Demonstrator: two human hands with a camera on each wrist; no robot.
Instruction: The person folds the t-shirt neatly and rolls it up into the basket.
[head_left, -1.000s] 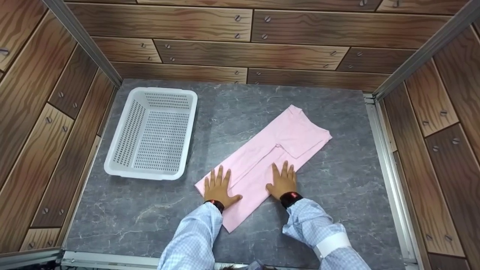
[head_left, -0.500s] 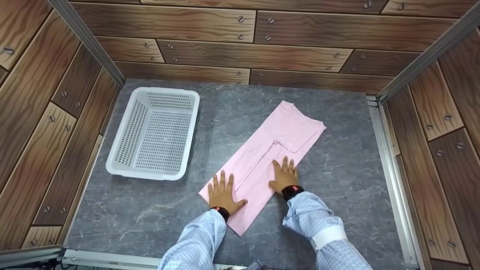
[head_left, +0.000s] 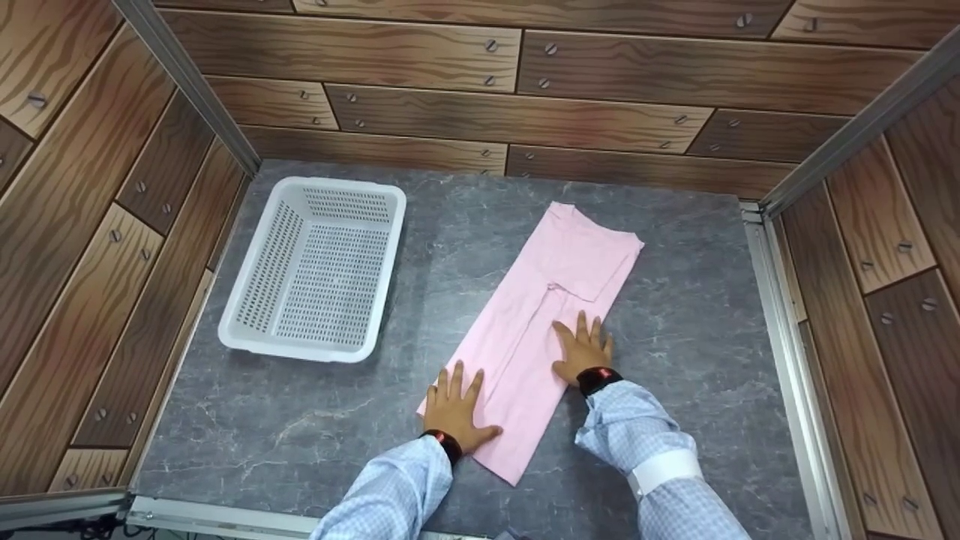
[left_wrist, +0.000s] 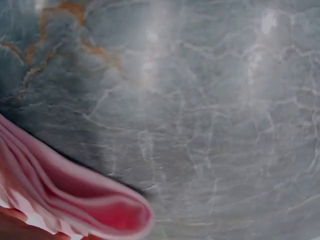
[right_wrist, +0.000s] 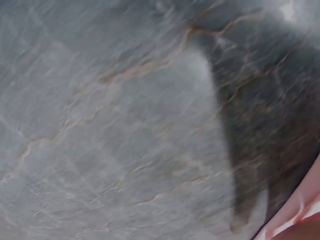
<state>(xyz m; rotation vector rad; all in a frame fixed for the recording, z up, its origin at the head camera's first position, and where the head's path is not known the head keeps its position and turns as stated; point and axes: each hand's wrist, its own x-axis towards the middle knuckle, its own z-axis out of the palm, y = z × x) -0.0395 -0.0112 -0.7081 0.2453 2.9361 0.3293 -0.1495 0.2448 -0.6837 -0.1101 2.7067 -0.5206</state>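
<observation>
A pink short-sleeved shirt [head_left: 517, 345], folded into a long strip, lies slanted on the grey marbled table. Near its lower left end my left hand [head_left: 456, 412] rests flat with fingers spread. On the right long edge my right hand [head_left: 581, 355] presses down, its fingers extended and parted. A sleeve lies folded across the upper half of the shirt. In the left wrist view the layered folded edge of the shirt [left_wrist: 90, 195] shows at the lower left. Only a sliver of the pink shirt [right_wrist: 300, 200] enters the right wrist view at the lower right corner.
A white perforated plastic basket [head_left: 386, 285] stands to the left on the table [head_left: 315, 435]. Wood-patterned panels rise at the back, left and right. Metal rails [head_left: 795, 390] run along the table's sides and front.
Both hands slide the shirt along the table and turn it, so it points more nearly away from me. Its lower end has swung right and its upper end slightly left.
</observation>
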